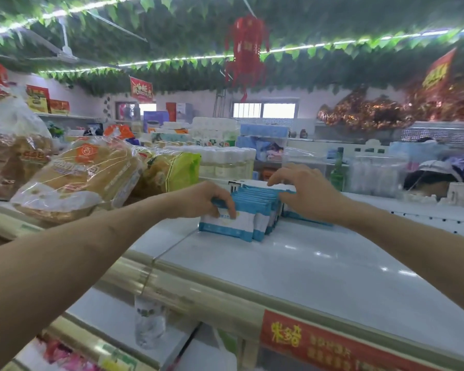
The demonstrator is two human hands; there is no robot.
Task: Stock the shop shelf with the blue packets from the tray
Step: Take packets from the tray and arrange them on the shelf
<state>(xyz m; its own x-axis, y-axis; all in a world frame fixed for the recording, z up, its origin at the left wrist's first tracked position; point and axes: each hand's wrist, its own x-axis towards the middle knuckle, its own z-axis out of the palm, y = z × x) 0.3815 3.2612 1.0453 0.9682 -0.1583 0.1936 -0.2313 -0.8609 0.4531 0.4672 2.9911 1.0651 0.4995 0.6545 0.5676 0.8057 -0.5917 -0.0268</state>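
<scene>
A row of several blue and white packets (241, 223) stands upright on the white top shelf (306, 263), front packet facing me. My left hand (206, 200) grips the front packets at the row's left end, fingers curled over their top edge. My right hand (303, 192) rests on the back of the row, fingers bent over the packet tops. More blue packets (306, 219) lie flat under my right wrist. No tray is in view.
Bagged bread loaves (75, 180) lie on the shelf to the left. White bottles in shrink wrap (225, 162) and a green glass bottle (338, 170) stand behind the packets. A red price label (319, 341) runs along the shelf's front rail. A lower shelf holds goods at bottom left.
</scene>
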